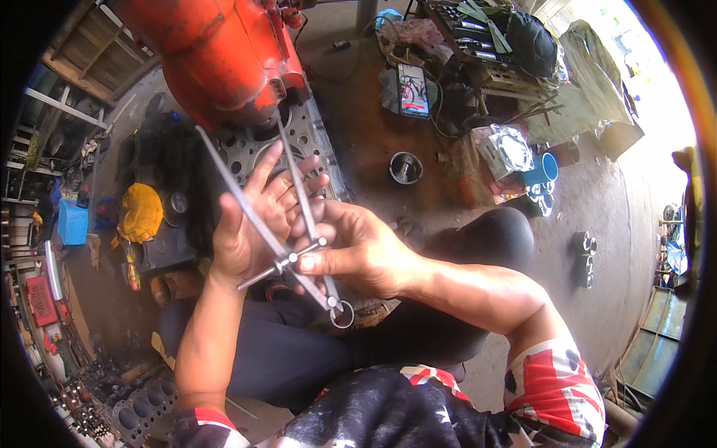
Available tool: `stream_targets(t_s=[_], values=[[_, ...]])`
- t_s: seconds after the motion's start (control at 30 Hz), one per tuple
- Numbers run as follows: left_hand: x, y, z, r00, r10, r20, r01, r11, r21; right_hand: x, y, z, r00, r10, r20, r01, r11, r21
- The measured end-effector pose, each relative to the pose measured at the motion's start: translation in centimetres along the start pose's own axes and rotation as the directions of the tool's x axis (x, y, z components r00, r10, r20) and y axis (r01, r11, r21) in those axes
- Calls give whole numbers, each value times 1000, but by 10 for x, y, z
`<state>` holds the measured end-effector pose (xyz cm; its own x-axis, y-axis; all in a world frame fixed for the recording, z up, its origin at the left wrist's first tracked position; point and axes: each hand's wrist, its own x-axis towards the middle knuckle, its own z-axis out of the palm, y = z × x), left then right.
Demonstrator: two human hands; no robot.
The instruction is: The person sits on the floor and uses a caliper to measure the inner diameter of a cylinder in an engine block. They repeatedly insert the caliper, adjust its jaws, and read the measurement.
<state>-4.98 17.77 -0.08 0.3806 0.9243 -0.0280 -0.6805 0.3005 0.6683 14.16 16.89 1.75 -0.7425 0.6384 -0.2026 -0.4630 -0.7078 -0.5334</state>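
Metal dividers point(286, 261), legs spread, sit pinched in right hand point(366, 246); left hand point(245, 243) splayed just left of grip; red machine point(216, 60) beyond.

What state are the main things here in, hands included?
Metal divider: held, legs spread
Right hand: closed on the divider
Left hand: open, fingers partly curled
Phone: upward-facing screen lit
Round metal cup: open side up
Red machine: paint scuffed

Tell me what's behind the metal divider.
Behind the metal divider are the open left hand and, further back, part of the holed metal plate. Strips of palm and plate directly behind the divider's legs are covered.
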Motion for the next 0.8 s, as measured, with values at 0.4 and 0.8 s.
stream_targets(t_s=[0.4,0.8], values=[[-28,53,-44,957,256,-136,-270,958,-95,25,20,13,971,190,142,-186,982,-39],[-44,107,-87,713,554,-430,-323,803,501,31,14,-3,983,157,-101,-185,875,-448]])
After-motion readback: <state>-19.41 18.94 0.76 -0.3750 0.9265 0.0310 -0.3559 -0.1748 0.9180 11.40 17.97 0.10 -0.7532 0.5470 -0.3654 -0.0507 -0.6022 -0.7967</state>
